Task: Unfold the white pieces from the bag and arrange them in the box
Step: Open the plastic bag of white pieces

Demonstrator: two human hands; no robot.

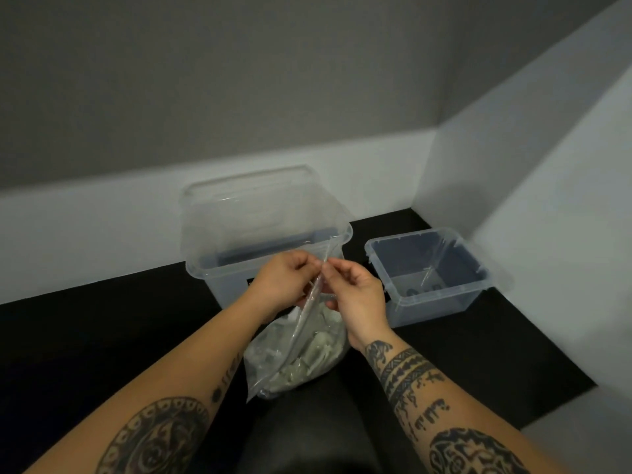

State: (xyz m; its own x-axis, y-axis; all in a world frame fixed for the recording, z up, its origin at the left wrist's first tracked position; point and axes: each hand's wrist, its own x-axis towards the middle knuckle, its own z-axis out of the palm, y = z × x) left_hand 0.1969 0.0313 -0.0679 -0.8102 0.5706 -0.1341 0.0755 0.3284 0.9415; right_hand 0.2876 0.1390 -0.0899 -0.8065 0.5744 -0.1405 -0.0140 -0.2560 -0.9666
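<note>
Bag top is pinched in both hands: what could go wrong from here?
1. The left hand and right hand pinch only the thin top of the bag; a sharp pull might tear it and spill the white pieces onto the black mat.
2. The large box and small box both stand open, so pieces could go in the wrong one.

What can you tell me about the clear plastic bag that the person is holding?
The clear plastic bag is thin, glossy and crinkled. It stands roughly upright, with its top strip pinched between the left hand and the right hand, which meet at its mouth. Whether the mouth is open yet is unclear. Its lower part bulges with pale, folded white pieces. It sits in front of the large clear box, and its bottom reaches a dark surface near the person.
</note>
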